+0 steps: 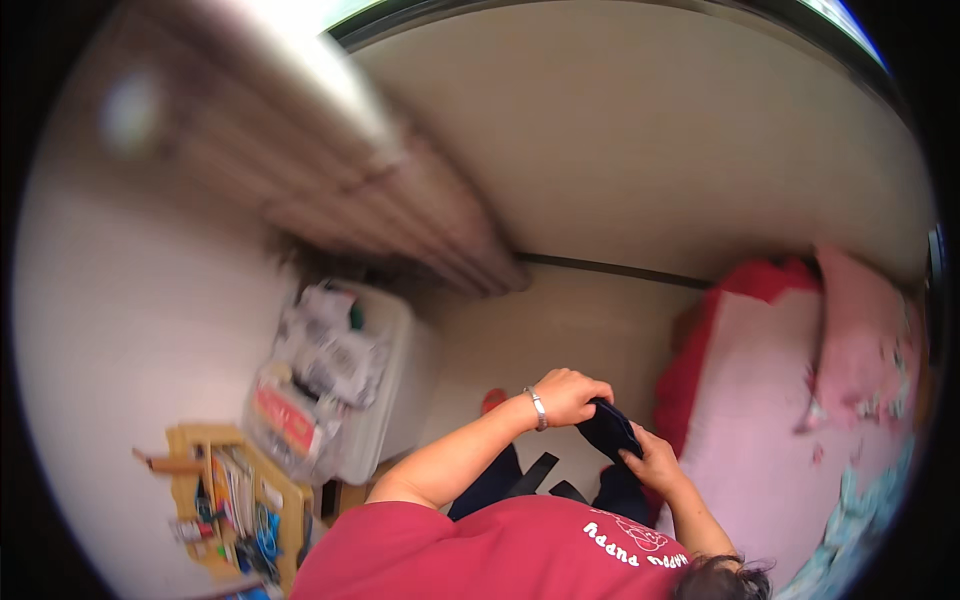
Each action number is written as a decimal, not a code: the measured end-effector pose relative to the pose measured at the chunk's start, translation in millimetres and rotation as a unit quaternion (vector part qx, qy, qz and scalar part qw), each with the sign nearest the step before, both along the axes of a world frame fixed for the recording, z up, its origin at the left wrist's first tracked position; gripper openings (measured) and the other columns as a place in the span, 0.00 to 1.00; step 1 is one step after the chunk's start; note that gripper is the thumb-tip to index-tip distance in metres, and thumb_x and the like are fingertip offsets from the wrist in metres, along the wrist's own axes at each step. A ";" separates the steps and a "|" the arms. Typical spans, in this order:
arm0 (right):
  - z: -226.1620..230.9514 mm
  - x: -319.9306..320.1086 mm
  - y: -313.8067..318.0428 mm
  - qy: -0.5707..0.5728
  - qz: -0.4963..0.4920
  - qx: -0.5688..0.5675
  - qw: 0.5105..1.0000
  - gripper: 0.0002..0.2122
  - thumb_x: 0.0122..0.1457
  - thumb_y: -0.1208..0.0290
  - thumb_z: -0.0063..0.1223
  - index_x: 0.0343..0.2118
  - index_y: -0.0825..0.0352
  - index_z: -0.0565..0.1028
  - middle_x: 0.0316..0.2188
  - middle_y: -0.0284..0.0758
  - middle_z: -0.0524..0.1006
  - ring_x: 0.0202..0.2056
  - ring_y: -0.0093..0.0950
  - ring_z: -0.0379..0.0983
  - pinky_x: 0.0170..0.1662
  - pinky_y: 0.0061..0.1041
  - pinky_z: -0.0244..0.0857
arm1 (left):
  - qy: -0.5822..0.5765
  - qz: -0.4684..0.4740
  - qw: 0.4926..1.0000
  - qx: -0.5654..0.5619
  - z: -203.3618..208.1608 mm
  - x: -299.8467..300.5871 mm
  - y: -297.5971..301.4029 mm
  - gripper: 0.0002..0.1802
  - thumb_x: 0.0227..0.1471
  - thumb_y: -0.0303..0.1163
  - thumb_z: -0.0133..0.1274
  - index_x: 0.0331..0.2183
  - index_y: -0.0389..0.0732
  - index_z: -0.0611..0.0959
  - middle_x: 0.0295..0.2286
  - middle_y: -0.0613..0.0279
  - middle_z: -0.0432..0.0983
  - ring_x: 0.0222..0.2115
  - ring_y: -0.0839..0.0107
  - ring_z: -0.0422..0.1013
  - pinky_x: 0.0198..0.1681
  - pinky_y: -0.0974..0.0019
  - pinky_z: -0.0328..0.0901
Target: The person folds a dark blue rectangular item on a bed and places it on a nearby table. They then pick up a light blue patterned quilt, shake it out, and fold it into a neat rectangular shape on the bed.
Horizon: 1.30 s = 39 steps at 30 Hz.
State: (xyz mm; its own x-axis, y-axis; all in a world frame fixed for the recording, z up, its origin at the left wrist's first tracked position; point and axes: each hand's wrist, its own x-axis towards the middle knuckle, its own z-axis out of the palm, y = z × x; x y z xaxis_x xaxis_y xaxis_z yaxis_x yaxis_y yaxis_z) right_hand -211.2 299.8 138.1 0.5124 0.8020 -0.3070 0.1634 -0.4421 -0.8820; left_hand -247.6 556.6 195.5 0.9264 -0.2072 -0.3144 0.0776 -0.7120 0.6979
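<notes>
A dark navy fabric piece (610, 428), with what looks like an open edge, is stretched between my two hands; its exact kind I cannot make out. My left hand (568, 397), with a silver watch (537, 408) on the wrist, is closed on its upper left end. The fingers of my right hand (655, 462) grip the lower right end, thumb on the near face. Below the piece, two black strap-like strips (540, 473) show in front of my red shirt, and my dark-trousered legs are partly visible.
On the right is a bed (745, 400) with a pink sheet and a pink pillow (865, 345). To the left, a white lidded bin (395, 400) carries plastic-wrapped items. A wooden rack (290, 500) holds books and small things. A brown curtain (390, 200) hangs beyond.
</notes>
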 end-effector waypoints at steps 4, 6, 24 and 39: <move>2.0 -32.1 139.6 0.070 0.107 0.029 0.991 0.23 0.57 0.75 0.51 0.57 0.62 0.65 0.46 0.46 0.75 0.49 0.39 0.73 0.51 0.29 0.64 | -0.077 0.258 0.962 0.039 -0.2 -86.5 120.2 0.11 0.44 0.34 0.55 0.35 0.49 0.80 0.29 0.60 0.79 0.30 0.58 0.76 0.33 0.59 0.69; 9.0 -57.8 210.7 0.117 0.167 0.012 0.979 0.22 0.59 0.75 0.50 0.57 0.65 0.65 0.46 0.44 0.76 0.49 0.32 0.72 0.52 0.27 0.63 | -0.141 0.377 0.915 0.023 -13.6 -144.2 176.5 0.14 0.44 0.33 0.59 0.36 0.45 0.80 0.32 0.58 0.79 0.33 0.58 0.76 0.36 0.60 0.69; -23.1 -263.8 668.5 0.332 0.408 -0.062 0.848 0.23 0.62 0.73 0.48 0.61 0.63 0.61 0.49 0.31 0.72 0.47 0.22 0.68 0.52 0.23 0.64 | -0.330 0.710 0.270 -0.560 -108.7 -430.6 378.7 0.27 0.54 0.33 0.55 0.54 0.44 0.68 0.47 0.62 0.72 0.47 0.66 0.70 0.52 0.59 0.66; -158.5 -359.0 770.3 -0.105 0.369 -0.010 0.923 0.37 0.51 0.77 0.55 0.64 0.58 0.52 0.58 0.48 0.63 0.54 0.47 0.64 0.57 0.36 0.60 | -0.064 0.887 0.428 0.160 -211.4 -466.9 498.0 0.50 0.40 0.23 0.61 0.62 0.45 0.56 0.59 0.39 0.53 0.60 0.51 0.53 0.62 0.54 0.50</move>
